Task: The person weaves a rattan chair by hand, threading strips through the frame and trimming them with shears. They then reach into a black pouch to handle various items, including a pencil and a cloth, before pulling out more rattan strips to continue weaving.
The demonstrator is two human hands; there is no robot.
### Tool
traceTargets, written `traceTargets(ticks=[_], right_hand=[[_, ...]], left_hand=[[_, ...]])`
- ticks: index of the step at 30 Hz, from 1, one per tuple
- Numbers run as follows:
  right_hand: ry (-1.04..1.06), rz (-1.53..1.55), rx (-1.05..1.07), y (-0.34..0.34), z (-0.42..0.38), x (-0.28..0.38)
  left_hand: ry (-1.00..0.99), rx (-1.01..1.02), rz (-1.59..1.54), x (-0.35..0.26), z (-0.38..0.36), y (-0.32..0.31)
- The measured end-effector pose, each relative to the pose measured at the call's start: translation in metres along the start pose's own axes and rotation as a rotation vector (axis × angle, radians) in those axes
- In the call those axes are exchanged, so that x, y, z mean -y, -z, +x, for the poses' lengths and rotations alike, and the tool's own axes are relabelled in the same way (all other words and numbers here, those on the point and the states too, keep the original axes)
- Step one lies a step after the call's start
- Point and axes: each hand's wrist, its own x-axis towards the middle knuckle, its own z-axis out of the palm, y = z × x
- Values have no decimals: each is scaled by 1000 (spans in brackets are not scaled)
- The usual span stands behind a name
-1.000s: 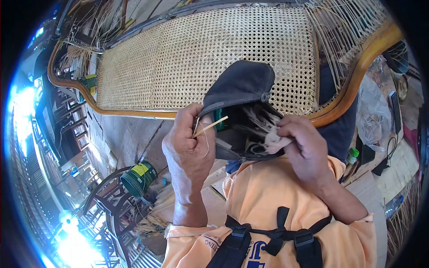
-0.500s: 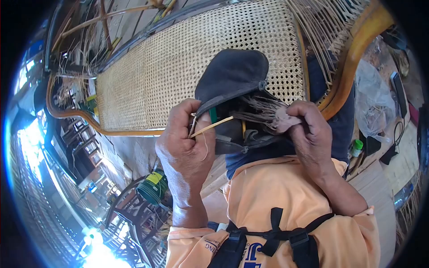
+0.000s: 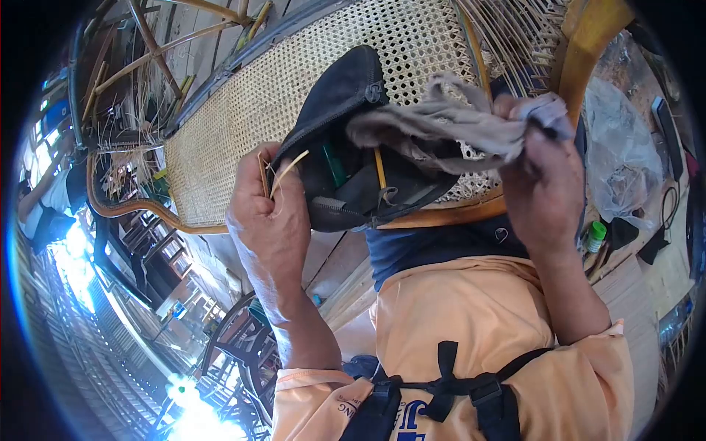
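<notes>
My left hand (image 3: 266, 213) grips the edge of a dark zippered pouch (image 3: 346, 110) together with a thin cane strip (image 3: 285, 170), holding the pouch open in front of me. My right hand (image 3: 543, 173) pinches a frayed grey cloth (image 3: 448, 125) that is drawn up and out of the pouch's mouth. Inside the pouch I see a green item (image 3: 334, 165) and a yellowish stick (image 3: 379, 167). The pouch hovers over the woven cane panel (image 3: 243, 110).
The cane panel sits in a curved orange wooden frame (image 3: 588, 37), with loose cane strands (image 3: 515, 37) at its unwoven right end. A clear plastic bag (image 3: 625, 154) and a green-capped bottle (image 3: 594, 237) lie right. Dark chair frames (image 3: 243, 345) stand lower left.
My right hand has pulled the grey cloth up and out of the pouch toward the right. The pouch has swung open wider, and my view has tilted.
</notes>
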Motion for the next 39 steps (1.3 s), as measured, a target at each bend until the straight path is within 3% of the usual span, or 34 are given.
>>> traceTargets(ticks=[2, 6, 7, 10, 12, 14, 16, 19, 23, 26, 29, 33, 35, 37, 39], right_hand=[[14, 119, 127, 3, 9, 11], [-74, 306, 129, 12, 9, 24], [-33, 202, -46, 1, 7, 27], [-62, 377, 332, 32, -3, 39], [-147, 335, 344, 54, -12, 50], [-170, 74, 340, 67, -26, 61], [-164, -1009, 116, 107, -51, 68], [-2, -1738, 361, 83, -68, 70], [-112, -1766, 248, 44, -81, 84], [-1, -1895, 280, 28, -70, 103], [163, -1679, 314, -4, -41, 103], [446, -1329, 699, -45, 12, 44], [387, -1323, 885, -63, 34, 3], [270, -1453, 1021, -74, 51, -36], [333, -1653, 1102, -71, 63, -78]], left_hand=[[-4, 5, 5, -2, 1, 0], [-69, -3, -21, 6, 9, -2], [-46, 3, -15, 6, 11, -1], [-1, 25, -11, 4, 15, 2], [-1, 33, -29, 5, 15, 2], [17, 39, -32, 6, 16, 3], [0, 52, -57, 6, 15, 3], [-62, 65, -32, -5, 6, 6], [-68, 79, -58, -7, 0, 5], [-97, 75, -55, -6, 1, 7], [-129, 66, -39, -3, 1, 7], [-82, 90, -36, -8, 1, 7], [-106, 87, -30, -9, 1, 6], [-118, 75, -7, -11, 1, 6], [-117, 72, 7, -10, 0, 5]])
